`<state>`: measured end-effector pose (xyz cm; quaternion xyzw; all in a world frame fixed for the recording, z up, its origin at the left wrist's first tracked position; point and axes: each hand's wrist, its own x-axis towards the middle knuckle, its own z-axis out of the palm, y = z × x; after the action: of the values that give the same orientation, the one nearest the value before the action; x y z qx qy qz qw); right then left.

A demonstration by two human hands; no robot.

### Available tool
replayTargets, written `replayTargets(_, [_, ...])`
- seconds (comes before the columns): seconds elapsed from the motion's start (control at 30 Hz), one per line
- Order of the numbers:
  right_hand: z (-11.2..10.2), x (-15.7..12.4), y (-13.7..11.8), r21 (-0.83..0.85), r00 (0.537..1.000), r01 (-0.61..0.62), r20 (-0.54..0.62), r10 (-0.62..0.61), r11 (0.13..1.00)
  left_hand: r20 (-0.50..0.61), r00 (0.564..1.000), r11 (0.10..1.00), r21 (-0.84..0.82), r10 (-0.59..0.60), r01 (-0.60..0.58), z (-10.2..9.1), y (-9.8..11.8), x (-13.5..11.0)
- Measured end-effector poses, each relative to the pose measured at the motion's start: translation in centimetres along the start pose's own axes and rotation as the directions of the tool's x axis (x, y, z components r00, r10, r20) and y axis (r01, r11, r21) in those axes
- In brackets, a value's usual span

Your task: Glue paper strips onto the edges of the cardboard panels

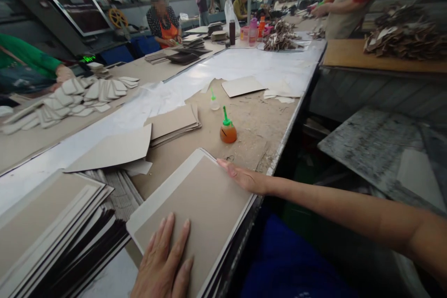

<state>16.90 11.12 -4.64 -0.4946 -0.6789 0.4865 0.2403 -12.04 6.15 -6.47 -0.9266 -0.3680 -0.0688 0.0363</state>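
Fingers (166, 233) of the left hand (162, 265) lie spread and flat, and those of the right hand (246, 178) lie together and straight; neither hand grips. On the long surface (251, 121), at lower centre of the frame, both press a grey board (202, 195) onto a white sheet (165, 181), seemingly squaring it. The next move calls for even pressure without sliding. An orange bottle (228, 132) stands just above. The left wrist is cut off, and whatever lies under the sheet is hidden.

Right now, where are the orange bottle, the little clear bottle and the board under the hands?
orange bottle (228, 133): head view, on its round belly.
little clear bottle (214, 104): head view, on its body.
board (206, 195): head view, on its brown middle.
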Motion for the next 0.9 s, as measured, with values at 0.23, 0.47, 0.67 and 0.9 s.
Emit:
replayTargets(0.23, [0.22,0.06,-0.04,-0.098,1.0,-0.024,0.008,0.025,0.995,-0.048,0.999,0.999,0.038,-0.004,0.006,0.57,0.09,-0.02])
replayTargets(0.47, [0.41,0.12,-0.15,-0.148,0.999,-0.034,0.015,0.036,0.988,-0.106,0.994,0.988,0.151,0.031,-0.015,0.38,0.43,0.26])
replayTargets(0.67, [0.44,0.23,0.1,-0.145,0.999,-0.029,0.011,0.031,0.989,-0.101,0.994,0.986,0.165,0.035,-0.018,0.47,0.28,0.27])
replayTargets(0.9, [0.39,0.38,0.46,-0.163,0.999,-0.02,0.024,0.024,0.986,-0.102,0.994,0.971,0.239,0.048,-0.023,0.11,0.69,0.49])
